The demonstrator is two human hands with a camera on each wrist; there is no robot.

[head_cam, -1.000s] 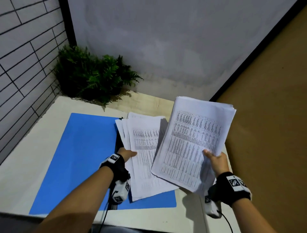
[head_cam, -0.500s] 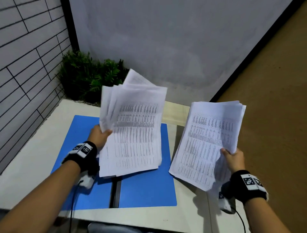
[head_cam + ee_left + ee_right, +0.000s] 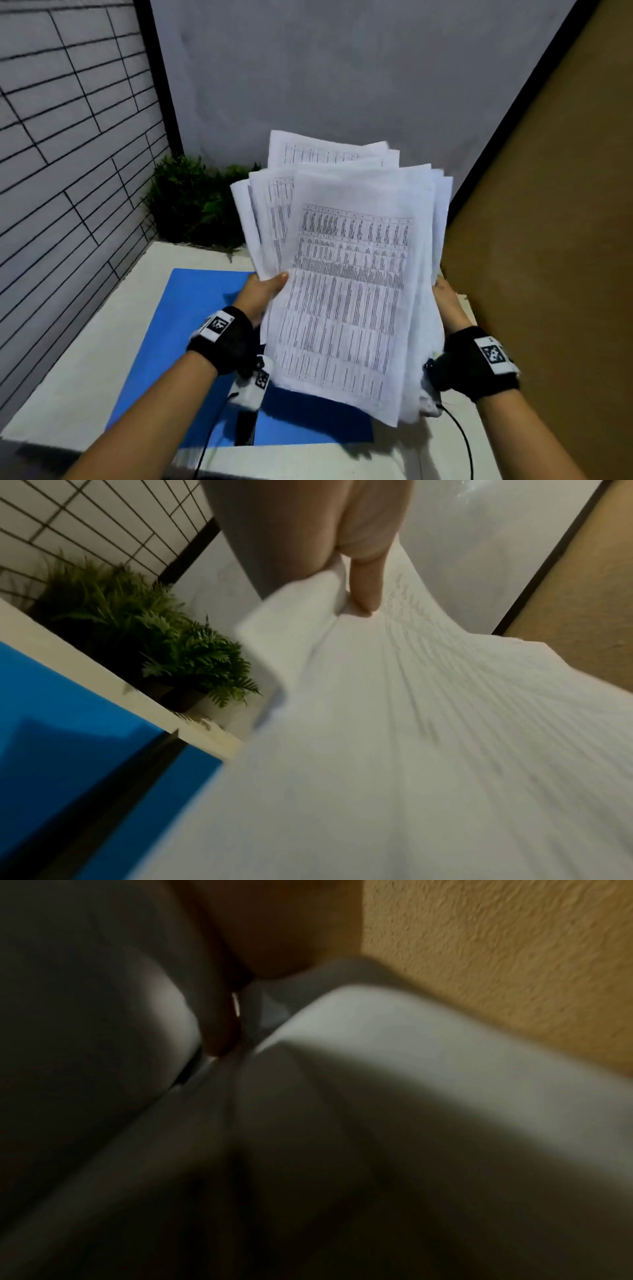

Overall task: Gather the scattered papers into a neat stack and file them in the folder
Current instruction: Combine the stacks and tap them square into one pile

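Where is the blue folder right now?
In the head view, the blue folder lies open on the white table, below the papers both hands hold up, with the green plant behind it.

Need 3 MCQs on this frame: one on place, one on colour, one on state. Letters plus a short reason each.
1. Where is the plant?
A. far left corner of the table
B. on the folder
C. near right edge

2. What colour is the folder?
A. red
B. blue
C. black

3. How are the papers held?
A. lying flat in the folder
B. in one hand only
C. lifted above the folder, gripped from both sides

Answers: 1 A, it sits where the tiled and grey walls meet. 2 B, blue covers lie open under the arms. 3 C, the left hand and right hand each hold a side edge, with the sheets unevenly fanned.
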